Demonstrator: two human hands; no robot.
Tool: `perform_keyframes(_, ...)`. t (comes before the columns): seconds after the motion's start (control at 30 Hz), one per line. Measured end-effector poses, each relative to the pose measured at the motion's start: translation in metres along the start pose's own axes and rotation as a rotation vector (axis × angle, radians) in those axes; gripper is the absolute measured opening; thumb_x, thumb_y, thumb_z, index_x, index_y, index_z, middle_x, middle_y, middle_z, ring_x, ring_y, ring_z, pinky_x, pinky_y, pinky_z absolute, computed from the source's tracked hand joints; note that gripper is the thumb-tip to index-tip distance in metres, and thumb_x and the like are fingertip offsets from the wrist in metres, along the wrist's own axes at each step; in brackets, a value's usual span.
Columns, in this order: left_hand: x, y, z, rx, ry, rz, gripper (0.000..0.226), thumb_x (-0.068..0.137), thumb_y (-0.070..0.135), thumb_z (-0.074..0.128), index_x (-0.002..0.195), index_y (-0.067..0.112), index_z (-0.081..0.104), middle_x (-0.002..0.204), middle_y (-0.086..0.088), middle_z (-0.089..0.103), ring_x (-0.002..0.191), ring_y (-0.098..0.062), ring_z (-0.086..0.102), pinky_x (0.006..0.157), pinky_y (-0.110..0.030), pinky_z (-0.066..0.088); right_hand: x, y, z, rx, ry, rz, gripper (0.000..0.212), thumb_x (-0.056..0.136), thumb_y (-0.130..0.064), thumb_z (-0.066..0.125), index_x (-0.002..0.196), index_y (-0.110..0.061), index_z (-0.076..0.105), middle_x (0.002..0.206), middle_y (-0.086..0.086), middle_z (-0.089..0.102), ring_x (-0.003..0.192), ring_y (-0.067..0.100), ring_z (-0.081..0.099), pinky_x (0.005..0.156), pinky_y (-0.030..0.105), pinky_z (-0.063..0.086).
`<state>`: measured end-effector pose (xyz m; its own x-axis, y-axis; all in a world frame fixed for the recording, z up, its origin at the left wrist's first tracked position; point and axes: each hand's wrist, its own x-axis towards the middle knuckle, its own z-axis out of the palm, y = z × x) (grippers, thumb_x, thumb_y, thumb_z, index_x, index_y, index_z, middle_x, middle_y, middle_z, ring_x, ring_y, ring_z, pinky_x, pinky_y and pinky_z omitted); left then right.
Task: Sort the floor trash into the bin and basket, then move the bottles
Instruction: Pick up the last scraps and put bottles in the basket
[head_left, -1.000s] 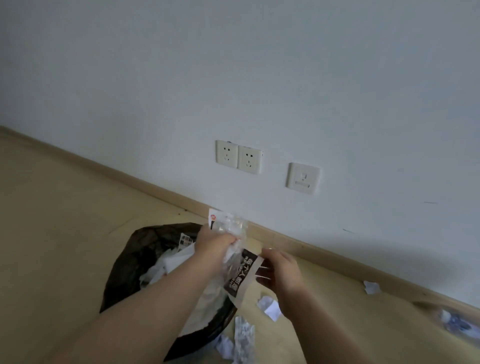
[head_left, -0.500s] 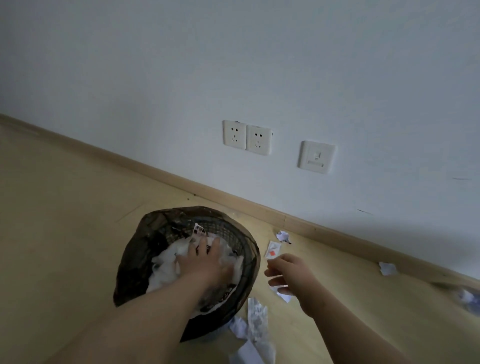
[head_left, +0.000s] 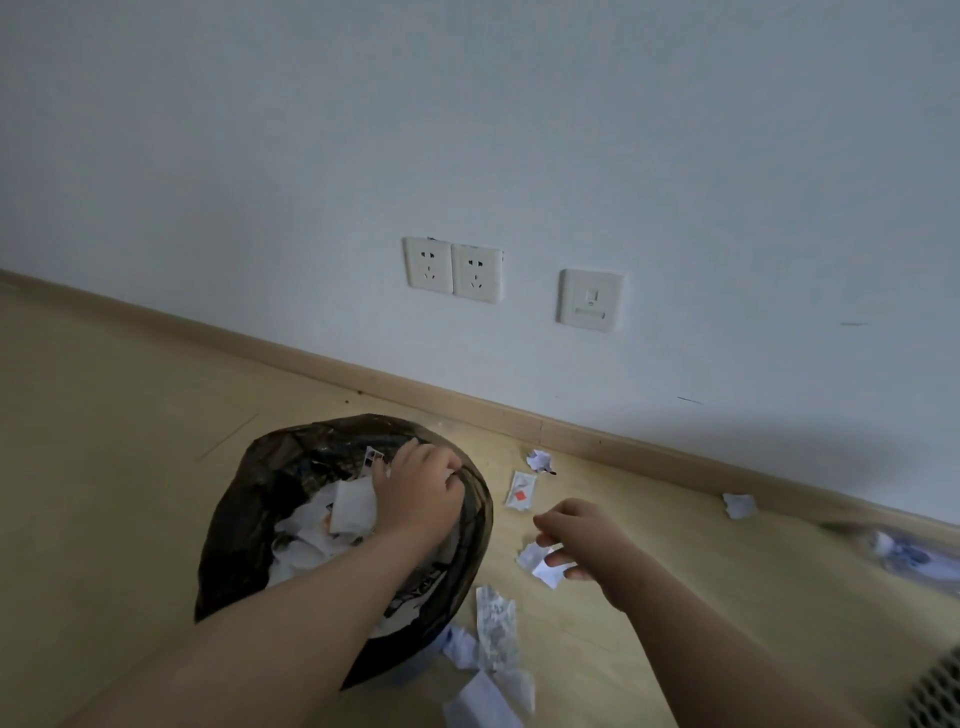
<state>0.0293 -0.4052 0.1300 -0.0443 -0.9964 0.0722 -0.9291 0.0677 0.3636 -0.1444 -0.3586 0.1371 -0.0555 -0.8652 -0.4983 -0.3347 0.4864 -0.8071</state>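
Note:
A round bin (head_left: 236, 540) lined with a black bag stands on the floor, full of white paper and wrappers. My left hand (head_left: 421, 493) is inside it by the far rim, knuckles up and fingers bent down into the trash, their tips hidden. My right hand (head_left: 576, 535) is low over the floor to the right of the bin, and its fingers pinch a small white paper scrap (head_left: 540, 566). A red-and-white sachet (head_left: 521, 489) and a crumpled paper ball (head_left: 538, 460) lie beyond it. A blurred clear bottle (head_left: 914, 558) lies by the skirting at the far right.
More paper scraps (head_left: 496, 644) lie on the wooden floor in front of the bin, and one scrap (head_left: 738, 505) sits near the skirting board. The wall with two sockets (head_left: 453, 269) is close behind. A ribbed white object (head_left: 937, 693) shows at the bottom right corner.
My left hand carried the plastic wrapper down into the bin and moved to its far rim. My right hand let go of the wrapper and dropped to the paper scrap on the floor.

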Motion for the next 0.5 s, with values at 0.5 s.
perform_keyframes(0.5, -0.023, 0.148, 0.089, -0.067, -0.624, 0.201, 0.041, 0.091, 0.004, 0.034, 0.124, 0.016, 0.054, 0.134, -0.008, 0.051, 0.122, -0.024, 0.049, 0.096, -0.028, 0.041, -0.022, 0.111, -0.107, -0.924, 0.013, 0.214, 0.039, 0.09, -0.026, 0.054, 0.127, -0.016, 0.047, 0.132, 0.006, 0.051, 0.12, 0.024, 0.05, 0.096, 0.032, 0.042)
